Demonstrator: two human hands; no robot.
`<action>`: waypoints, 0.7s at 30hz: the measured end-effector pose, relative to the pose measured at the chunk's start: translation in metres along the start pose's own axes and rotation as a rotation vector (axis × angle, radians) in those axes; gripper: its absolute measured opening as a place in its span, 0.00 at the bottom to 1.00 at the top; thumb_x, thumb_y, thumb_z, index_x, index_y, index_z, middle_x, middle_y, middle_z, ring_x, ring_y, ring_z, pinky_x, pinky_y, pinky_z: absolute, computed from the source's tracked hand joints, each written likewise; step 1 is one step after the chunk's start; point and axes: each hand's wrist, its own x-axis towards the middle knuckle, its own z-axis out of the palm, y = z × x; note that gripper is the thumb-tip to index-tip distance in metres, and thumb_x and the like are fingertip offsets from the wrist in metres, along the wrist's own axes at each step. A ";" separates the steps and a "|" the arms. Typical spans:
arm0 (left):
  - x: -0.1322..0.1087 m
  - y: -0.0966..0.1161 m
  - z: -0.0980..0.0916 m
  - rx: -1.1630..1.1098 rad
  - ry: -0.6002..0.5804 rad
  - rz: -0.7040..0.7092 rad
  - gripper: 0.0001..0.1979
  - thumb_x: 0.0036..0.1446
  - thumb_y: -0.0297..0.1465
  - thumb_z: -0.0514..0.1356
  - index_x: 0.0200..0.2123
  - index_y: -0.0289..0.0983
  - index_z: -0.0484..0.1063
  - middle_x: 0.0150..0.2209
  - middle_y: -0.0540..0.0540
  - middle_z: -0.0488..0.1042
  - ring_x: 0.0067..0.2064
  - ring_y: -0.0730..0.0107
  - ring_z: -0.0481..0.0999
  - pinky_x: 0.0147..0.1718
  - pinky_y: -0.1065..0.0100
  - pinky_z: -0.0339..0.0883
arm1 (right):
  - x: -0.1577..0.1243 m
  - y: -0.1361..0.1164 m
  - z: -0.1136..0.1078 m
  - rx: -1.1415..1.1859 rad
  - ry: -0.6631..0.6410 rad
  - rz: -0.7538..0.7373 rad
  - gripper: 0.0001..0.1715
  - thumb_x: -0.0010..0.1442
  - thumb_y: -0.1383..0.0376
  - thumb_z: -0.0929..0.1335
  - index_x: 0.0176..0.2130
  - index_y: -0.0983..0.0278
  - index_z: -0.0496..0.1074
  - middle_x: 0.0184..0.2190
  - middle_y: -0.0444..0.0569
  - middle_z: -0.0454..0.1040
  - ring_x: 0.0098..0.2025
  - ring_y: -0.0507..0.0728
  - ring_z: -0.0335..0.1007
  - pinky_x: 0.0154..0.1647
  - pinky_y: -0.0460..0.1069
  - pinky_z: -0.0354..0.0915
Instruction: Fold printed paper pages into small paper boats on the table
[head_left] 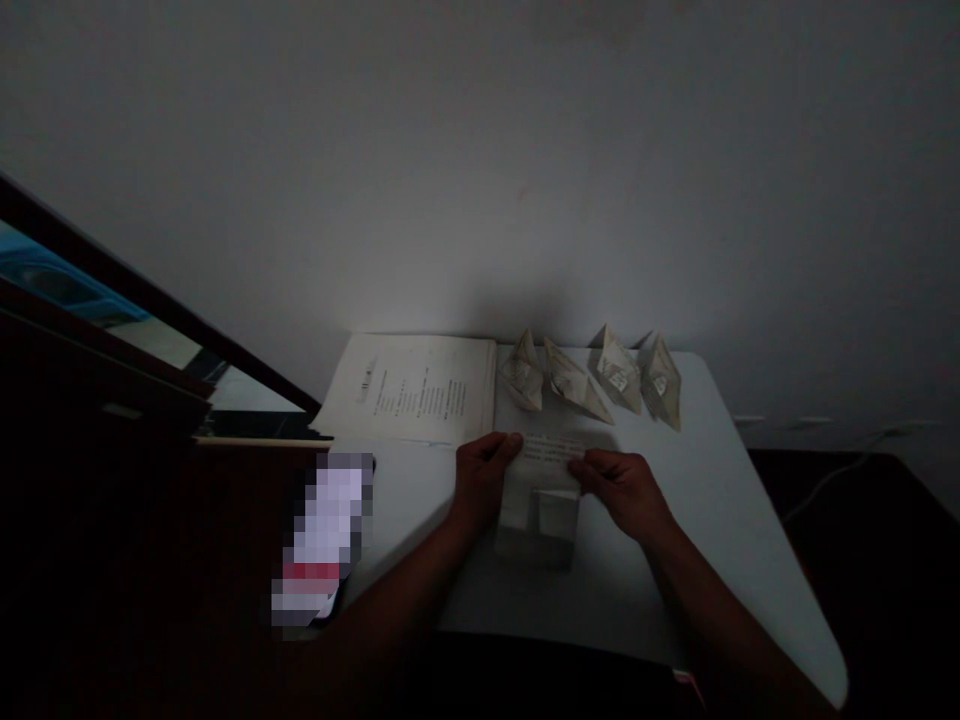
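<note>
A printed sheet of paper (538,520), partly folded, is held up between my two hands over the table. My left hand (484,475) pinches its upper left edge with thumb and fingers. On the opposite edge, my right hand (619,488) grips the paper the same way. The lower part of the sheet shows fold lines and a darker, blurred bottom edge. Beyond my hands, several folded paper boats stand in a row, among them a left one (525,375) and a rightmost one (661,382).
A white table (720,510) stands against a grey wall. An open book (412,390) with printed text lies at its back left. A phone (322,540), its screen blurred out, lies at the left edge. A dark-framed mirror or panel (150,300) leans at the far left.
</note>
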 end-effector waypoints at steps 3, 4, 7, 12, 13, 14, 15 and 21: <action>0.000 -0.001 0.001 -0.012 -0.012 -0.005 0.16 0.49 0.41 0.62 0.21 0.33 0.71 0.19 0.53 0.62 0.22 0.77 0.58 0.22 0.74 0.54 | -0.001 0.001 0.000 -0.026 0.024 -0.002 0.24 0.52 0.53 0.69 0.16 0.64 0.62 0.14 0.38 0.56 0.18 0.47 0.50 0.19 0.45 0.49; 0.000 -0.001 0.001 -0.016 -0.011 -0.009 0.16 0.49 0.41 0.62 0.21 0.33 0.71 0.19 0.53 0.63 0.23 0.77 0.59 0.22 0.73 0.55 | -0.001 0.002 0.001 -0.039 0.045 -0.006 0.25 0.51 0.53 0.69 0.15 0.63 0.59 0.13 0.38 0.54 0.18 0.47 0.47 0.19 0.45 0.47; 0.000 -0.002 0.001 -0.015 -0.006 -0.020 0.16 0.49 0.41 0.62 0.22 0.32 0.71 0.20 0.52 0.64 0.23 0.76 0.60 0.23 0.73 0.55 | 0.000 0.002 0.002 -0.049 0.076 -0.007 0.27 0.50 0.52 0.70 0.14 0.63 0.55 0.13 0.37 0.50 0.18 0.47 0.43 0.18 0.45 0.44; 0.000 -0.001 0.000 -0.022 0.031 -0.005 0.17 0.48 0.41 0.62 0.19 0.33 0.68 0.18 0.54 0.61 0.22 0.78 0.57 0.21 0.74 0.54 | 0.000 -0.003 0.002 -0.004 -0.004 -0.005 0.24 0.51 0.51 0.68 0.18 0.63 0.61 0.16 0.39 0.55 0.20 0.48 0.50 0.21 0.45 0.50; 0.000 0.000 0.001 -0.024 0.043 -0.003 0.17 0.48 0.41 0.62 0.19 0.33 0.68 0.17 0.54 0.60 0.22 0.78 0.57 0.21 0.74 0.53 | 0.000 -0.003 0.002 0.004 -0.026 -0.006 0.23 0.52 0.50 0.68 0.19 0.64 0.62 0.17 0.40 0.57 0.22 0.49 0.52 0.22 0.45 0.52; 0.000 0.000 0.001 -0.026 0.053 -0.004 0.17 0.48 0.41 0.62 0.18 0.33 0.67 0.17 0.55 0.60 0.21 0.78 0.57 0.21 0.74 0.53 | 0.000 -0.003 0.002 0.008 -0.040 -0.006 0.23 0.53 0.50 0.67 0.20 0.64 0.62 0.18 0.40 0.58 0.22 0.49 0.54 0.23 0.45 0.53; 0.000 0.001 0.001 -0.029 0.057 -0.008 0.17 0.47 0.41 0.62 0.18 0.33 0.67 0.17 0.55 0.60 0.21 0.78 0.57 0.21 0.74 0.53 | 0.000 -0.003 0.001 0.005 -0.045 -0.005 0.23 0.53 0.49 0.67 0.20 0.63 0.62 0.18 0.40 0.58 0.23 0.49 0.54 0.23 0.45 0.53; 0.000 0.001 0.003 -0.039 0.050 -0.016 0.16 0.47 0.40 0.62 0.19 0.33 0.69 0.18 0.54 0.62 0.22 0.77 0.59 0.22 0.74 0.55 | 0.000 0.007 0.001 -0.092 -0.001 -0.016 0.25 0.54 0.50 0.66 0.19 0.63 0.57 0.17 0.39 0.51 0.21 0.48 0.47 0.21 0.45 0.47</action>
